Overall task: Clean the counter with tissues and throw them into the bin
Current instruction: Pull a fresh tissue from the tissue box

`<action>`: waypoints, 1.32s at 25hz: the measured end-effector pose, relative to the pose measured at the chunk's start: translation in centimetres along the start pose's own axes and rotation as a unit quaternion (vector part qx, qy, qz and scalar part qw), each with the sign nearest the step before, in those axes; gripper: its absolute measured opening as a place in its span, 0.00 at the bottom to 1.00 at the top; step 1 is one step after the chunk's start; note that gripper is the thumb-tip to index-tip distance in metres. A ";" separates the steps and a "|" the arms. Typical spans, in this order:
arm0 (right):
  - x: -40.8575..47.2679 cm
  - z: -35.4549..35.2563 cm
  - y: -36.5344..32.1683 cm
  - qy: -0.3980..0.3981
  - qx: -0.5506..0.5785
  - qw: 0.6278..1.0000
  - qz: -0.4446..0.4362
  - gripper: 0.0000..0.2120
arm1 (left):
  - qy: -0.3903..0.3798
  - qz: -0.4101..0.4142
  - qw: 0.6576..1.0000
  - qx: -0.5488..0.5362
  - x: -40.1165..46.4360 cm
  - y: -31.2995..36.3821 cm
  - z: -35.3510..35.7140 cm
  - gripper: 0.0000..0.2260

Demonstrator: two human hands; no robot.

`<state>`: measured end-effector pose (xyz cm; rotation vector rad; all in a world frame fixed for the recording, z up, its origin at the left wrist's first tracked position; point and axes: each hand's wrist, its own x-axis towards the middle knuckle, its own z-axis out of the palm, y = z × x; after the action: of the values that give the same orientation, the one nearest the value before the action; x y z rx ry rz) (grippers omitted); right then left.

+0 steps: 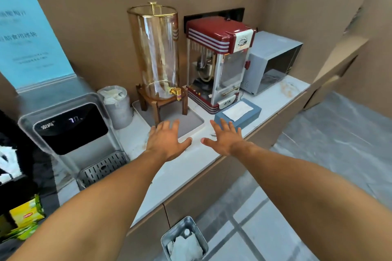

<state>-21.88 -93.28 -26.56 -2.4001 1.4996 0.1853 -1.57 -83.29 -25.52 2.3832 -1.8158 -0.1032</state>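
Observation:
Both hands hover flat over the white marble counter (186, 167), fingers spread and holding nothing. My left hand (167, 140) lies over the front edge of a grey drip tray (191, 122). My right hand (224, 135) is just in front of a blue tissue box (250, 117) with a white tissue (237, 110) lying on top. A metal bin (184, 239) with crumpled white tissues inside stands on the floor below the counter edge. Small dark specks mark the counter between and near the hands.
A water dispenser (70, 125) stands at left with a grey cup (116, 106) of used tissues beside it. Behind the tray are a glass drink dispenser (157, 53), a red popcorn machine (218, 59) and a microwave (271, 63). Yellow tea boxes (25, 216) sit far left.

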 end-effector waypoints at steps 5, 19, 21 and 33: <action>-0.8 -0.6 1.8 0.014 0.026 0.999 0.040 0.42 | -0.007 0.028 1.000 -0.005 1.6 1.1 1.1 0.39; 6.1 -0.7 11.1 0.018 0.049 0.997 0.062 0.40 | -0.046 0.053 0.998 0.005 8.4 8.6 5.0 0.37; 8.8 -1.3 13.5 0.009 0.057 0.997 0.050 0.38 | -0.053 0.047 0.997 0.011 10.8 10.7 5.8 0.37; 25.2 -4.5 24.3 -0.010 -0.004 0.999 -0.043 0.35 | -0.088 -0.018 0.996 0.007 22.8 19.9 11.6 0.19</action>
<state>-32.56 -126.17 -33.54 -2.4554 1.3869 0.1961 -16.06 -111.21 -33.10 2.4866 -1.8518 -0.3149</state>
